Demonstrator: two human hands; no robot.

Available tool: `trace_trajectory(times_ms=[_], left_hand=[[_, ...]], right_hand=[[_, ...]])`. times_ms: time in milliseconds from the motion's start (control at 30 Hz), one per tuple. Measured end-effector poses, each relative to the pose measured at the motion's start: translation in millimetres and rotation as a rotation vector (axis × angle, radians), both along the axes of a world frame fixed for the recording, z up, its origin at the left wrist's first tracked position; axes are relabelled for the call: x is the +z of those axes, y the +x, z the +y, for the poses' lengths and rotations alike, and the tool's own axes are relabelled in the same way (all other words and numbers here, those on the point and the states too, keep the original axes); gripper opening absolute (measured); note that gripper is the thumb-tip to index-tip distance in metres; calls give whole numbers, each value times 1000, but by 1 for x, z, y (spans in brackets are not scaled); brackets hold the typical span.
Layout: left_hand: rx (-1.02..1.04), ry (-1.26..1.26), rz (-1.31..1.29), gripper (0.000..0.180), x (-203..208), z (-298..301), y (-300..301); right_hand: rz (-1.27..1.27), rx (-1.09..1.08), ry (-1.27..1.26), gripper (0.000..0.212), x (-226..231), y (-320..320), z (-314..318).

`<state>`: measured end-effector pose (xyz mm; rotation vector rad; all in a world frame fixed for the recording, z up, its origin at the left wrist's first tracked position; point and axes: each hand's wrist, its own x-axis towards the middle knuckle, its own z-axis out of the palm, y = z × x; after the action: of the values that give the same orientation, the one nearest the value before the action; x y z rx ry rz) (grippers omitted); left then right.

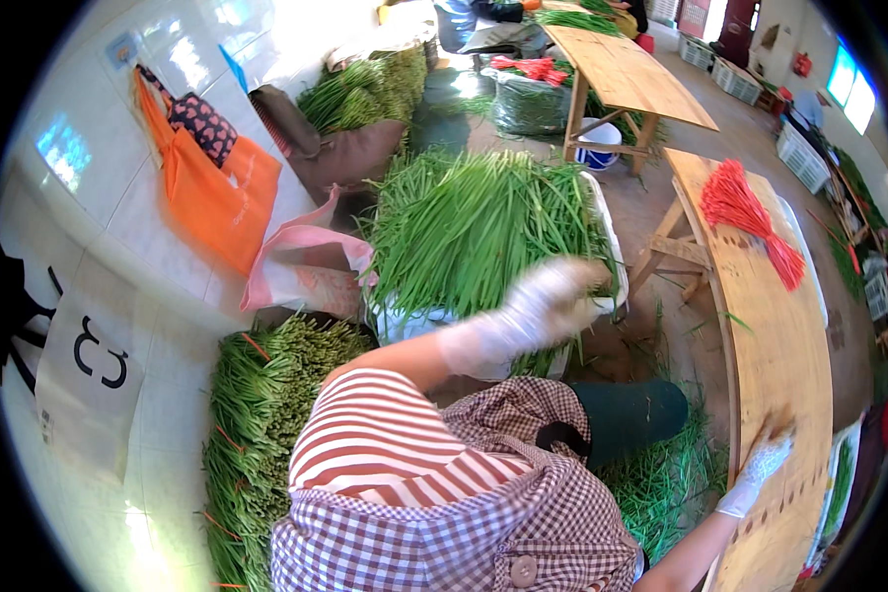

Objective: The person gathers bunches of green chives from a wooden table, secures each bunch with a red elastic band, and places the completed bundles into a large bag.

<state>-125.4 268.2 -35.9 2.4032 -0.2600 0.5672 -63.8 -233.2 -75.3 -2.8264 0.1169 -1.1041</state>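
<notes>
My left hand, in a pale thin glove, is blurred over the right front part of a big heap of long green leafy stalks. Whether its fingers grip any of them cannot be made out. The heap fills a white crate and droops over its front. Over to the right, my right hand, also gloved, rests on a narrow wooden bench, fingers reaching forward and slightly apart, with nothing visible in them. Farther along that bench lies a bunch of red ties.
Bundled green stalks are stacked along the tiled wall at left. Loose greens cover the floor beside my knee. A second wooden table, a white bucket and a filled clear bag stand beyond. An orange bag hangs on the wall.
</notes>
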Motion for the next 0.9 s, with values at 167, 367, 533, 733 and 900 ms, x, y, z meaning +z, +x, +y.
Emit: trace_trajectory(times_ms=[167, 367, 533, 733, 900], left_hand=[[502, -1078, -507, 32, -58, 251, -15], [1280, -887, -127, 38, -171, 429, -91], [1126, -1204, -79, 47, -190, 476, -110], [1530, -225, -172, 42, -104, 381, -47], [971, -20, -836, 30, 43, 296, 18]], right_hand=[[216, -54, 146, 45, 0, -6, 6], [184, -111, 117, 41, 7, -4, 35], [128, -65, 164, 37, -2, -5, 29], [98, -93, 96, 36, 13, -18, 30], [162, -122, 193, 46, 17, -16, 41]])
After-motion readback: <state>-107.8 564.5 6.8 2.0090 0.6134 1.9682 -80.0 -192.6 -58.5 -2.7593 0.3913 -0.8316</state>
